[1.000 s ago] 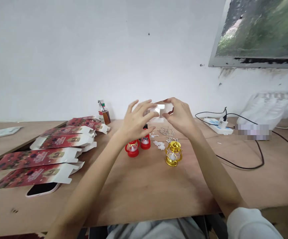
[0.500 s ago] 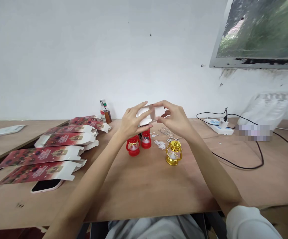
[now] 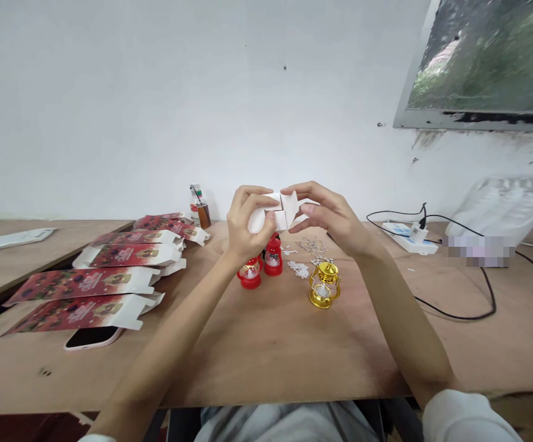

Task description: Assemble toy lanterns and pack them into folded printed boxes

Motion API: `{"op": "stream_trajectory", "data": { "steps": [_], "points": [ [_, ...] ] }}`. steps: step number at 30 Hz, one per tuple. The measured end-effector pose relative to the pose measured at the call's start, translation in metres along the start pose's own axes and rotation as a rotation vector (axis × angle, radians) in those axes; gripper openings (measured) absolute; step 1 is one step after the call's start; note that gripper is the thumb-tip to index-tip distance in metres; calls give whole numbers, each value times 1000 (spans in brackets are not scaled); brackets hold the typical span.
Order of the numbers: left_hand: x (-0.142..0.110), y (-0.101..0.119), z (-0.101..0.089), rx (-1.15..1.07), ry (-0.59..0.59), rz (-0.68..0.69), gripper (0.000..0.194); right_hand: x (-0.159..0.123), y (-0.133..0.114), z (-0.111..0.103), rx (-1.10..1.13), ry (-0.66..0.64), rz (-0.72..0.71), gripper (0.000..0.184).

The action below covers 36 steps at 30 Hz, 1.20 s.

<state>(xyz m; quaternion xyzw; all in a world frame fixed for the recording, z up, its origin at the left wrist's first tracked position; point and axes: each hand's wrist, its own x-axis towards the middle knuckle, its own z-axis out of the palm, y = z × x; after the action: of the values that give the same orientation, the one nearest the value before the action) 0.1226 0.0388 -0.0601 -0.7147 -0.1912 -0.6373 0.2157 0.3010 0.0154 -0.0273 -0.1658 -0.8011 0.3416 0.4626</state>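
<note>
Both my hands are raised in front of me around a small cardboard box [image 3: 289, 210], whose white flaps face me. My left hand [image 3: 248, 222] grips its left side, with the thumb pressed at the flaps. On the other side, my right hand [image 3: 333, 215] has its fingers and thumb on the right flaps. Below the box stand a red lantern [image 3: 250, 273] and a second red lantern [image 3: 273, 256], both partly covered by my left hand and arm. A gold lantern [image 3: 324, 285] stands upright below my right hand.
Several flat red printed boxes [image 3: 86, 283] lie at the left, over a phone [image 3: 94, 337]. Small white pieces [image 3: 298, 269] and metal rings [image 3: 313, 247] are scattered behind the lanterns. A bottle [image 3: 199, 212], power strip [image 3: 409, 238], black cable [image 3: 460, 317] and white plastic bag [image 3: 482, 202] are near the wall.
The box's end has turned toward me and its white flaps have come closer together. My left thumb has moved onto the flaps, and my right fingers have spread along the right side.
</note>
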Motion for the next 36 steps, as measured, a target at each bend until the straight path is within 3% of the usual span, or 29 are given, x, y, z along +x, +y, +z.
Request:
{"op": "stream_trajectory", "data": {
  "steps": [9, 14, 28, 32, 36],
  "points": [
    [0, 4, 0, 124, -16, 196, 15, 1, 4, 5, 76, 72, 79, 27],
    [-3, 0, 1, 91, 15, 277, 10, -1, 4, 8, 32, 143, 100, 28],
    [-12, -7, 4, 11, 85, 226, 17, 0, 4, 21, -197, 277, 83, 33],
    [-12, -7, 1, 10, 80, 239, 15, 2, 10, 17, -209, 219, 56, 45],
    [-12, -6, 0, -17, 48, 277, 13, 4, 13, 14, -226, 135, 69, 32]
  ]
}}
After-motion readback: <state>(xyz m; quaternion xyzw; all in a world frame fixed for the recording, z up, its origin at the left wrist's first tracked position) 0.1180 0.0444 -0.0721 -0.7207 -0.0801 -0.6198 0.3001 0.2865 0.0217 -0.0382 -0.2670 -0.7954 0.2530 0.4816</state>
